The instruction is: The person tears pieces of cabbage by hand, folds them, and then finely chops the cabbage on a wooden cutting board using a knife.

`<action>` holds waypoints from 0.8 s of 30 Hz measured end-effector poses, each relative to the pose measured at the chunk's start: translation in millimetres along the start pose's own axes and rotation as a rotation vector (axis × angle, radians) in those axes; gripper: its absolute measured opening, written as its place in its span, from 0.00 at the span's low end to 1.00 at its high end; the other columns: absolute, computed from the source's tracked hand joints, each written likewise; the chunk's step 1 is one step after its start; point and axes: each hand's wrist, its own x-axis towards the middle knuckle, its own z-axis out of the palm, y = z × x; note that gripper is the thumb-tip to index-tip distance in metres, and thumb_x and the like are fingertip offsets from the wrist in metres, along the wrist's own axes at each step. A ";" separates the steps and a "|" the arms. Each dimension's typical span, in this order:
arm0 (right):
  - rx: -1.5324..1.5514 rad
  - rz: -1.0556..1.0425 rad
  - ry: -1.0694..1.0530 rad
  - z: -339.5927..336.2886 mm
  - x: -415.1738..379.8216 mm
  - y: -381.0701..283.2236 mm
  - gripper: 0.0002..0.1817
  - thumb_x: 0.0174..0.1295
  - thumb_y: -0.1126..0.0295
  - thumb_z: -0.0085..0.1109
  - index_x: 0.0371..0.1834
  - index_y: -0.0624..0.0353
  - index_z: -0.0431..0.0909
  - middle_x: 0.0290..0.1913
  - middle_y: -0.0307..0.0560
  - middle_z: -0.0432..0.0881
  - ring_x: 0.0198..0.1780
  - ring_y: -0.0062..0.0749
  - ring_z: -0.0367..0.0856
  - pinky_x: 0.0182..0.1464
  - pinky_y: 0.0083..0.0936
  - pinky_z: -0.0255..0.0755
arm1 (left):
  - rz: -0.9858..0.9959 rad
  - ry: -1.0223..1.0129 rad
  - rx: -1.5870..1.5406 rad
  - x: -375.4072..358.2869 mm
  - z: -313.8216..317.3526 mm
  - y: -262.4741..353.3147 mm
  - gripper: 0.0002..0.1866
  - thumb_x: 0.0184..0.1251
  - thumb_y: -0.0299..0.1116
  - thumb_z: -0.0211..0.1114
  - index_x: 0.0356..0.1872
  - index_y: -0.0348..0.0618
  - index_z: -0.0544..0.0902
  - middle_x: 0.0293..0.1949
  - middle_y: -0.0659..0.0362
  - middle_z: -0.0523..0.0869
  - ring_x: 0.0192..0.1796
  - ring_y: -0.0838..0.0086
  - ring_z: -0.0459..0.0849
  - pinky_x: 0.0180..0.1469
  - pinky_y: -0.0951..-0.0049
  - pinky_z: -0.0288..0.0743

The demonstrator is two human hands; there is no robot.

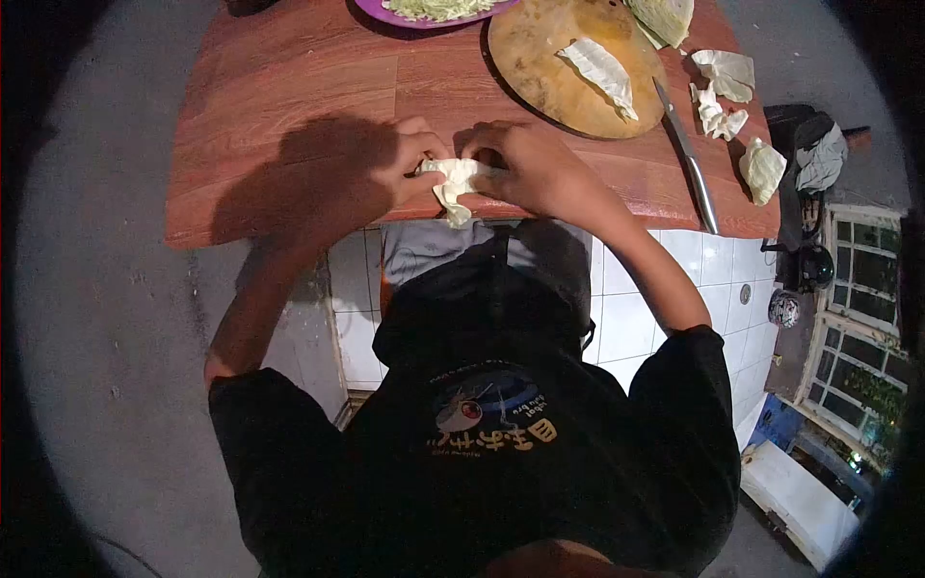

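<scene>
Near the front edge of the table, a pale, crumpled cabbage leaf (455, 183) is held between my two hands. My left hand (393, 171) pinches its left side, fingers curled. On the right side, my right hand (535, 169) grips it with bent fingers. A flap of the leaf hangs down between the hands, and the fingers cover its outer ends. Beyond my right hand lies a round wooden cutting board (535, 72) with another cabbage leaf piece (599, 75) on it. A knife (689, 159) with a metallic handle rests to the right of the board, its handle toward me.
A purple plate (424, 21) of shredded cabbage (434, 8) stands at the far edge. A cut cabbage (663, 17) sits by the board. Torn leaf pieces (718, 114) and a curled leaf (763, 171) lie along the right side of the wooden table (289, 87).
</scene>
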 end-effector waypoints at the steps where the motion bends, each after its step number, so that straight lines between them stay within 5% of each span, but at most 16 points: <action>1: -0.067 -0.052 -0.040 0.7 1.2 1.5 0.16 0.57 0.72 0.73 0.47 0.66 0.83 0.39 0.58 0.84 0.40 0.51 0.86 0.46 0.40 0.78 | -0.081 -0.086 -0.062 2.0 -2.4 3.2 0.13 0.73 0.34 0.71 0.52 0.38 0.82 0.44 0.59 0.82 0.51 0.73 0.83 0.55 0.70 0.77; 8: -0.012 0.020 -0.056 -1.5 5.3 -8.8 0.16 0.55 0.73 0.72 0.46 0.67 0.82 0.37 0.60 0.82 0.41 0.54 0.84 0.44 0.44 0.75 | -0.077 -0.054 0.001 3.8 -12.8 16.7 0.11 0.72 0.34 0.71 0.47 0.39 0.83 0.42 0.59 0.81 0.49 0.71 0.83 0.49 0.69 0.76; 11: -0.068 -0.172 0.127 13.1 -4.1 -4.9 0.13 0.58 0.73 0.68 0.45 0.65 0.82 0.40 0.60 0.83 0.43 0.60 0.85 0.45 0.50 0.77 | -0.076 -0.044 0.230 -5.7 -10.9 25.6 0.11 0.71 0.33 0.70 0.47 0.37 0.84 0.42 0.56 0.82 0.49 0.65 0.83 0.51 0.67 0.77; 13: -0.212 -0.213 0.135 18.9 -13.9 -6.3 0.15 0.60 0.73 0.66 0.49 0.66 0.82 0.49 0.59 0.82 0.48 0.58 0.84 0.50 0.47 0.79 | 0.300 0.244 0.317 -17.9 9.5 1.9 0.11 0.72 0.34 0.68 0.47 0.37 0.84 0.45 0.55 0.81 0.51 0.60 0.83 0.49 0.63 0.80; 16: -0.335 -0.303 0.101 18.9 -23.4 -7.3 0.15 0.62 0.73 0.64 0.52 0.65 0.83 0.54 0.57 0.80 0.55 0.56 0.82 0.57 0.45 0.78 | 0.268 0.118 0.512 -27.3 13.3 2.0 0.12 0.72 0.32 0.67 0.50 0.37 0.85 0.49 0.53 0.81 0.56 0.59 0.81 0.54 0.62 0.80; 19: -0.298 -0.344 0.124 14.7 -31.3 -12.4 0.15 0.61 0.72 0.65 0.51 0.65 0.83 0.55 0.55 0.81 0.60 0.55 0.80 0.60 0.42 0.77 | 0.287 0.020 0.366 -31.1 10.4 5.2 0.12 0.72 0.32 0.67 0.51 0.36 0.85 0.52 0.52 0.80 0.56 0.59 0.82 0.54 0.61 0.81; 24: -0.200 -0.285 0.062 12.9 -21.8 -11.8 0.12 0.61 0.73 0.66 0.46 0.67 0.82 0.53 0.58 0.83 0.55 0.56 0.82 0.57 0.44 0.77 | 0.171 0.059 0.220 -35.5 17.1 -0.5 0.13 0.71 0.32 0.70 0.51 0.37 0.83 0.50 0.53 0.81 0.52 0.59 0.84 0.54 0.62 0.80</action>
